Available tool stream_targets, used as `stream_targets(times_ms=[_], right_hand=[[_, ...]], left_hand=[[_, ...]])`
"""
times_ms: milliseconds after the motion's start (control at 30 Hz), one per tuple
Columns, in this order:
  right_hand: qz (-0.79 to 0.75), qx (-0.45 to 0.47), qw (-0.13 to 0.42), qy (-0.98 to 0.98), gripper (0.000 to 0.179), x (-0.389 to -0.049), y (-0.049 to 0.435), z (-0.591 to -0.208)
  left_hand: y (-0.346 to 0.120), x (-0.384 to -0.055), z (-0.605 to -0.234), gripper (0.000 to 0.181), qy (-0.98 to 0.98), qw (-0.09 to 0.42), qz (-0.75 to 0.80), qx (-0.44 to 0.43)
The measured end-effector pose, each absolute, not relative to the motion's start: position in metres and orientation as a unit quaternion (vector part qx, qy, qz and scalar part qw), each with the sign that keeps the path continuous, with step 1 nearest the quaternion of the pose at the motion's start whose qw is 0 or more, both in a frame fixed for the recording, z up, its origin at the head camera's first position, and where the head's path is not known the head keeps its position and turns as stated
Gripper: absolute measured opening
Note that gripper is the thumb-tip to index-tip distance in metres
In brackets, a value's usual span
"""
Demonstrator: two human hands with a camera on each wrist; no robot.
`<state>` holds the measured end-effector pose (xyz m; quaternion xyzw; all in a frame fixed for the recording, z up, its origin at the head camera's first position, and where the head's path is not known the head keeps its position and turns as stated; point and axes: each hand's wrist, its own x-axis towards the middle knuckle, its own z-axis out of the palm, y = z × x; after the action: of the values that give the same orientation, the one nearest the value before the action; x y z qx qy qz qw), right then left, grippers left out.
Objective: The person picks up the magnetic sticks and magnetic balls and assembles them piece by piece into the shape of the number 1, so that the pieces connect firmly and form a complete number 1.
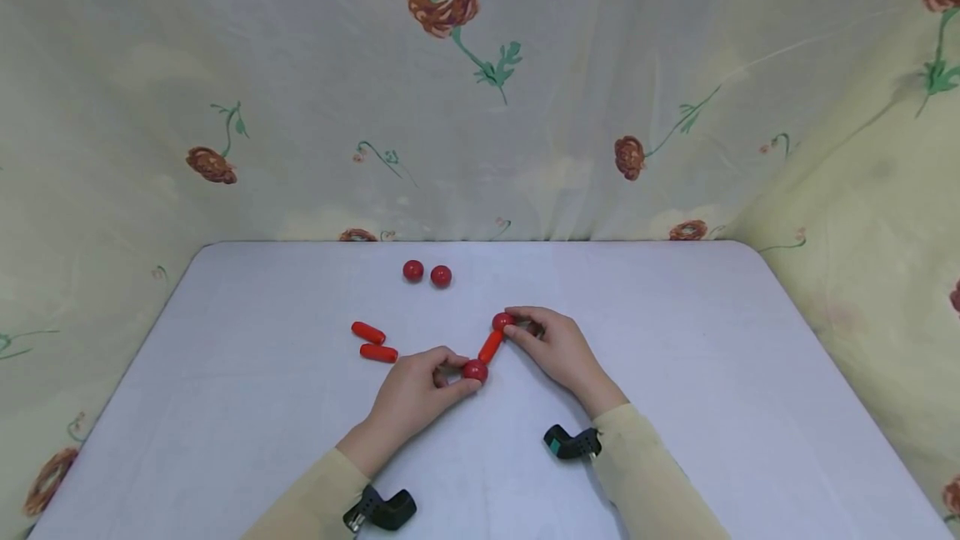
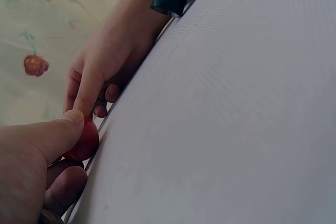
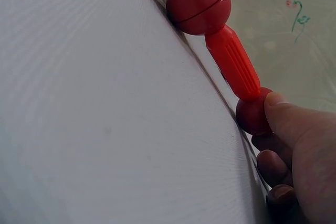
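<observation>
Pinching a glossy dark-red ball between thumb and fingertips of my left hand; a thin seam runs round it in the right wrist view. My right hand grips a second dark-red ball the same way, thumb on the side facing me. Both hands are grasping, neither one free.

Between the hands: a bright orange-red ridged rod with tapered ends, one end touching each ball. The joined piece slants from my left hand outward to my right, the right-hand ball being the farther from me.

Loose parts, all on the white-covered table. Just beyond and to the left of my left hand, an upper orange-red rod and a lower orange-red rod lie close together; contact between them I cannot tell. The lower one points at my knuckles. Farther out, ahead of both hands, a left loose red ball and a right loose red ball sit side by side, slightly apart.

Cream sleeves on both my arms. Past the table's far edge hangs a pale flower-patterned cloth.
</observation>
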<state>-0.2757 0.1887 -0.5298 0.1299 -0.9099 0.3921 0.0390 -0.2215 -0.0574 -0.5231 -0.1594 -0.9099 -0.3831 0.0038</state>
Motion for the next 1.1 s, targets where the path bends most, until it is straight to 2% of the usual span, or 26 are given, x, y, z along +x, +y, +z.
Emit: stream_targets(times_ms=[1100], right_hand=[[0.394, 0.134, 0.055, -0.908, 0.034, -0.2738, 0.1895, -0.5294]], left_hand=[[-0.0563, -0.2208, -0.5255, 0.04, -0.913, 0.011, -0.375, -0.164]])
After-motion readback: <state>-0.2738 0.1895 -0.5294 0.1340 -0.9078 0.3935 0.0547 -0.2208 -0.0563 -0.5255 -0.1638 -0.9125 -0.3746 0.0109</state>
